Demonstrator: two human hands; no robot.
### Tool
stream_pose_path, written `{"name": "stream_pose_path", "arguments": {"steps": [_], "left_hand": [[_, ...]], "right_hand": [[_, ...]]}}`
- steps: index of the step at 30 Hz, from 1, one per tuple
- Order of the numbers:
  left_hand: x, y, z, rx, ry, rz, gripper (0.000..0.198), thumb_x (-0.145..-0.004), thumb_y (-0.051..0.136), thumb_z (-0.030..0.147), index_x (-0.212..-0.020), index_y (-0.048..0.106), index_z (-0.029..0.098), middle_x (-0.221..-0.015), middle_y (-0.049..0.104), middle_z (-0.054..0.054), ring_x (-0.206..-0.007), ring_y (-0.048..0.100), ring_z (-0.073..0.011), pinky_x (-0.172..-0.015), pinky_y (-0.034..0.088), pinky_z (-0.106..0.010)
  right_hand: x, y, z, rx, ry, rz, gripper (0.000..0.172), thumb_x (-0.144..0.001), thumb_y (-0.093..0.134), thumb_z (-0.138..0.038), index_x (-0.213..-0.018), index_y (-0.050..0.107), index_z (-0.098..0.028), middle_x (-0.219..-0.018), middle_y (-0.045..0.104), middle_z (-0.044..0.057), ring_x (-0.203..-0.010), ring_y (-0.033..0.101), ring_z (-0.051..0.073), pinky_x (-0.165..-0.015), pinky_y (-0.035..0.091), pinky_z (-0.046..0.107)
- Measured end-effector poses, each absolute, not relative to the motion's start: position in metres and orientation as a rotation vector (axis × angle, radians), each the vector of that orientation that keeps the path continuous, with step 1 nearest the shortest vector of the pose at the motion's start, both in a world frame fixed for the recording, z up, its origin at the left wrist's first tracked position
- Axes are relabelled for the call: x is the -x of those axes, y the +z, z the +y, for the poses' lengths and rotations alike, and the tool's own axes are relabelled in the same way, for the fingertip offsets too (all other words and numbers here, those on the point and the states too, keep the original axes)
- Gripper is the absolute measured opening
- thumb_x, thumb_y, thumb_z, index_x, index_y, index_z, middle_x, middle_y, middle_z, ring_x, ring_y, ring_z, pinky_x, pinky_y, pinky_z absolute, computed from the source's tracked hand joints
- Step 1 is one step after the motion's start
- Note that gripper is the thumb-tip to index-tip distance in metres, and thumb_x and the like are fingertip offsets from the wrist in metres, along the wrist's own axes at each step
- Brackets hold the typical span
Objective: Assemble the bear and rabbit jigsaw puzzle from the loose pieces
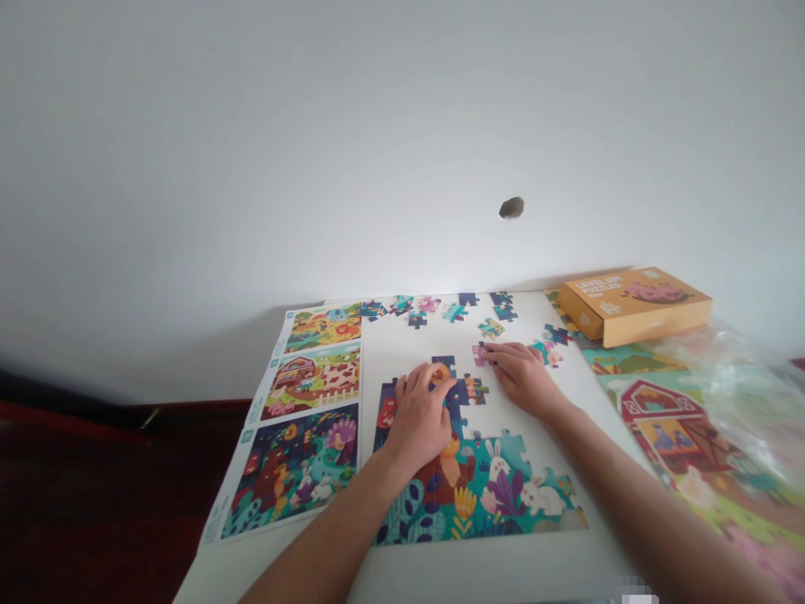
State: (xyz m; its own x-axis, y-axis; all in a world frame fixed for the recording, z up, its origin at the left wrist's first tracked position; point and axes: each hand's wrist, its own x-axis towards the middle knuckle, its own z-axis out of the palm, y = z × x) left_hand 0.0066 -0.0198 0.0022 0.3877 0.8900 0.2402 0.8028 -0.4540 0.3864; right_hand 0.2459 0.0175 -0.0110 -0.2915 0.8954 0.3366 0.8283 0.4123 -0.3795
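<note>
A partly assembled jigsaw puzzle (503, 495) lies on the white table, showing rabbits, plants and a bear in dark blue and teal. My left hand (420, 415) rests over its upper left part, fingers bent and apart, touching pieces near an orange moon shape; it hides part of the picture. To the right, my right hand (525, 377) has its fingertips closed on a purple puzzle piece (480, 354), which lies just above the assembled part. A piece with colourful edges (476, 389) juts from the puzzle between both hands.
Loose puzzle pieces (454, 312) lie along the table's back edge by the wall. A reference sheet (302, 453) with three pictures is at left. At right stand a yellow puzzle box (641, 304), a farm picture (685, 436) and a clear plastic bag (748, 394).
</note>
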Motion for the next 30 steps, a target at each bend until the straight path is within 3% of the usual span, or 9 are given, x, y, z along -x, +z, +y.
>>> {"name": "stream_pose_path", "arguments": {"steps": [20, 26, 30], "left_hand": [[-0.0066, 0.0032, -0.0196, -2.436, 0.614, 1.531, 0.049, -0.078, 0.048, 0.002, -0.118, 0.066, 0.024, -0.136, 0.053, -0.009, -0.129, 0.046, -0.0296, -0.108, 0.037, -0.052], [-0.0059, 0.0034, -0.0192, -2.441, 0.604, 1.524, 0.049, -0.078, 0.048, 0.003, -0.119, 0.066, 0.024, -0.136, 0.052, -0.01, -0.129, 0.046, -0.03, -0.108, 0.038, -0.052], [-0.0057, 0.0033, -0.0187, -2.439, 0.627, 1.519, 0.049, -0.078, 0.048, 0.003, -0.118, 0.067, 0.024, -0.135, 0.053, -0.01, -0.129, 0.046, -0.0298, -0.107, 0.038, -0.051]], "right_hand": [[-0.2447, -0.0113, 0.0173, 1.468, 0.151, -2.183, 0.03, -0.09, 0.052, -0.019, -0.113, 0.07, -0.026, -0.128, 0.066, 0.005, -0.113, 0.057, 0.027, -0.098, 0.042, 0.045], [-0.2442, -0.0108, 0.0165, 1.659, 0.08, -2.059, 0.029, -0.088, 0.054, -0.021, -0.11, 0.072, -0.025, -0.129, 0.063, 0.008, -0.116, 0.053, 0.029, -0.098, 0.04, 0.045], [-0.2421, -0.0054, 0.0126, 1.923, -0.009, -1.907, 0.029, -0.087, 0.054, -0.022, -0.108, 0.074, -0.02, -0.117, 0.066, 0.012, -0.108, 0.056, 0.031, -0.097, 0.04, 0.046]]}}
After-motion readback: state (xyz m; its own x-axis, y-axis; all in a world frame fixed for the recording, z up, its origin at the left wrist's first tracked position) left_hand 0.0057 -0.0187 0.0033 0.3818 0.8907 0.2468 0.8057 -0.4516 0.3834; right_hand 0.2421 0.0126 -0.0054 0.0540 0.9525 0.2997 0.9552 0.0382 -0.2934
